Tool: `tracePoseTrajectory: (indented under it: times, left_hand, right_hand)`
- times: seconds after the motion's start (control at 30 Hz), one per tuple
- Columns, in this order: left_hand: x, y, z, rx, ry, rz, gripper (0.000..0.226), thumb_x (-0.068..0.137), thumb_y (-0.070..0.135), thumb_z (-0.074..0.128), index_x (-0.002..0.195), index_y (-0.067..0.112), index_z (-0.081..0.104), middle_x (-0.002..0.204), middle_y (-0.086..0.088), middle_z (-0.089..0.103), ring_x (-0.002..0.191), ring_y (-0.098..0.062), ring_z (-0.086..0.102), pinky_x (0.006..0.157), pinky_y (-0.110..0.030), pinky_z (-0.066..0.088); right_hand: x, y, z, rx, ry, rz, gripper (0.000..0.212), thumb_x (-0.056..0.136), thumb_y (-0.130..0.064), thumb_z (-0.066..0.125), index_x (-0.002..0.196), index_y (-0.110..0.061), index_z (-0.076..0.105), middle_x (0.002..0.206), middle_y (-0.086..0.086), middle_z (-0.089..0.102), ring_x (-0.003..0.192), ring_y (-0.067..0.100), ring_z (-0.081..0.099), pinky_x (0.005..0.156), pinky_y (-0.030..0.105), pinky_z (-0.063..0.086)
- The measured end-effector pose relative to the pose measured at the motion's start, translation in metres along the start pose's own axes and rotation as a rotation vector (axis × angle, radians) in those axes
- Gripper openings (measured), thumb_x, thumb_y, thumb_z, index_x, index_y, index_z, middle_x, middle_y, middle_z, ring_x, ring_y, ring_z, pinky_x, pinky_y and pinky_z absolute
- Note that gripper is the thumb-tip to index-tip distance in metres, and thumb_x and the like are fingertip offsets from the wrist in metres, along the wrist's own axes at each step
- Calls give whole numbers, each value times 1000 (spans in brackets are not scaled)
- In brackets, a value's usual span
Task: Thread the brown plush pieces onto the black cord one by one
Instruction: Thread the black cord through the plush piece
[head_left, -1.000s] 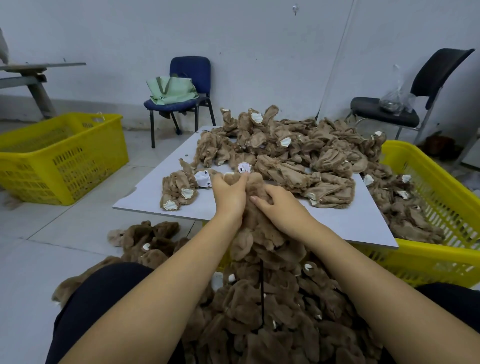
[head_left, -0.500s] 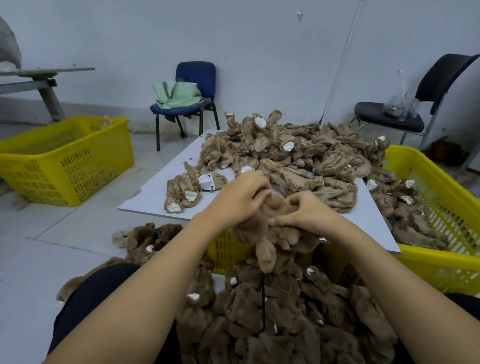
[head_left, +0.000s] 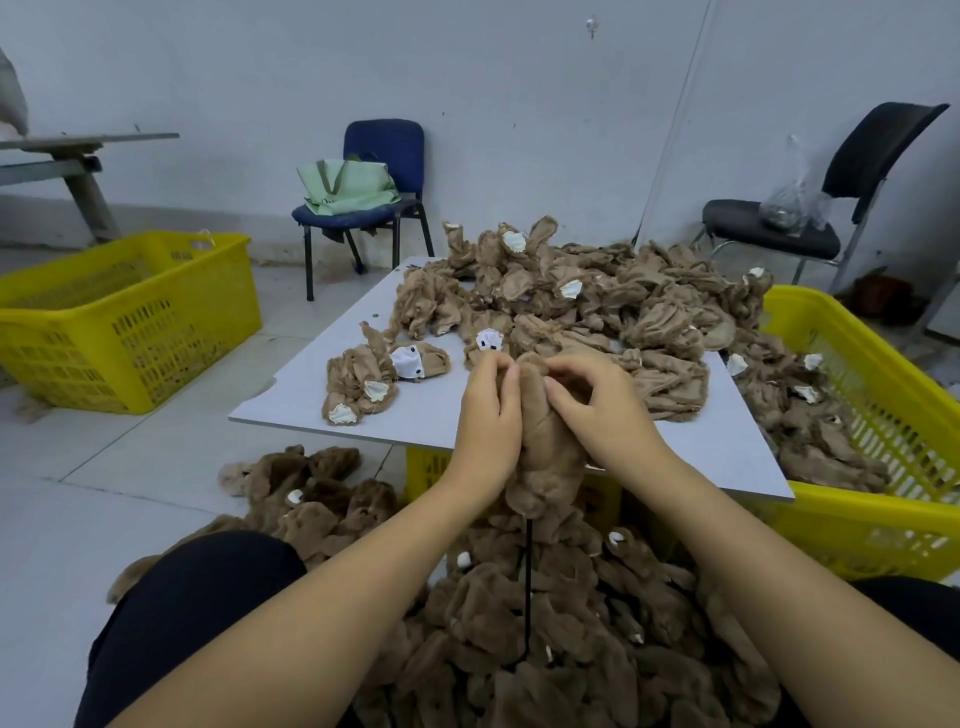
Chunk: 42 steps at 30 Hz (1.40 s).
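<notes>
Left hand (head_left: 491, 415) and right hand (head_left: 597, 410) both grip one brown plush piece (head_left: 545, 447) above the grey bench (head_left: 426, 415); a thin black cord (head_left: 528, 582) hangs beneath it.

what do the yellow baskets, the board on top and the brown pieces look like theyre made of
Yellow baskets: moulded plastic, slightly glossy, with slotted lattice walls. Board: smooth, matte, pale grey, thin at the edge; likely laminated sheet, though that is unclear. Brown plush pieces: soft, fuzzy pile fabric that crumples, with white patches. Black cord: thin and dark, fibre unclear.
</notes>
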<state>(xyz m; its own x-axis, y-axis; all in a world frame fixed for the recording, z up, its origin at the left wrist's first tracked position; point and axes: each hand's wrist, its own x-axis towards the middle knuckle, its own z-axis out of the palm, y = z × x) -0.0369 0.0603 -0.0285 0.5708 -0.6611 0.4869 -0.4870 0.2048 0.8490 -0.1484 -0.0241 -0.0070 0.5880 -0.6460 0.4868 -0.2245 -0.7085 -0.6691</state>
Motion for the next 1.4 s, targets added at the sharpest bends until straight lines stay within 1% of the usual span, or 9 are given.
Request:
tracePoseTrajectory:
  times: [0.07,0.23,0.37,0.53,0.73,0.9,0.97,1.17,1.4]
  left_hand:
    - [-2,-4,1,58,-45,27,17,108,18,40,93,14,47,89,-8,52,80,-19,52,70,-31,44]
    - [7,5,-10,-5,-182,-13,23,107,18,45,84,21,46,75,4,45,62,1,43,59,-17,39]
    - [3,13,-12,21,-136,45,25,106,15,45,82,19,48,71,2,46,61,-2,43,58,-19,39]
    - [-9,12,-8,-24,-161,100,19,107,14,42,89,16,48,76,0,48,63,-8,44,56,-25,37]
    - [-15,4,-8,24,-241,49,16,107,16,45,92,11,46,73,7,41,60,-1,38,56,-16,34]
    - [-1,11,-13,148,-314,17,28,104,27,50,88,5,48,77,-9,50,68,-14,45,62,-35,38]
    - [-1,14,-13,174,-289,37,30,105,25,50,87,2,51,79,-15,54,70,-22,48,63,-38,40]
    - [0,22,-7,-62,-106,-30,39,105,11,47,66,17,47,58,13,43,57,-2,37,56,-21,33]
    - [-7,8,-4,-47,-274,-89,33,103,10,50,71,15,45,63,16,43,59,0,38,58,-18,33]
  right_hand:
    - [-3,2,2,49,-62,15,27,97,-32,64,120,-18,70,115,-8,69,114,17,61,99,47,49]
    - [-4,5,-9,81,-121,39,44,90,-46,72,127,-23,65,125,-8,65,121,15,57,106,49,45]
    - [-6,10,-13,-119,-123,44,57,85,-55,71,134,-27,60,146,-18,47,140,8,36,118,40,20]
    - [-6,7,-12,-230,24,-158,39,92,-49,63,122,-25,69,139,-15,57,135,9,43,109,39,21]
    - [-11,15,-9,-126,-166,-64,33,99,-39,60,126,-21,66,120,-7,67,118,15,57,103,50,43]
    - [-10,12,-6,-325,-222,-42,27,105,-37,41,90,-19,54,85,-10,55,88,13,50,88,42,39]
    - [-13,6,-3,-416,-173,-93,28,106,-33,37,87,-18,50,85,-10,51,93,13,47,96,41,33]
    - [-3,-10,-10,-522,-147,-180,48,102,-39,22,110,-16,63,110,-6,63,122,13,47,108,39,22]
    - [-3,11,3,-156,-222,-43,42,102,-42,22,93,-24,58,92,-7,62,99,16,56,96,44,37]
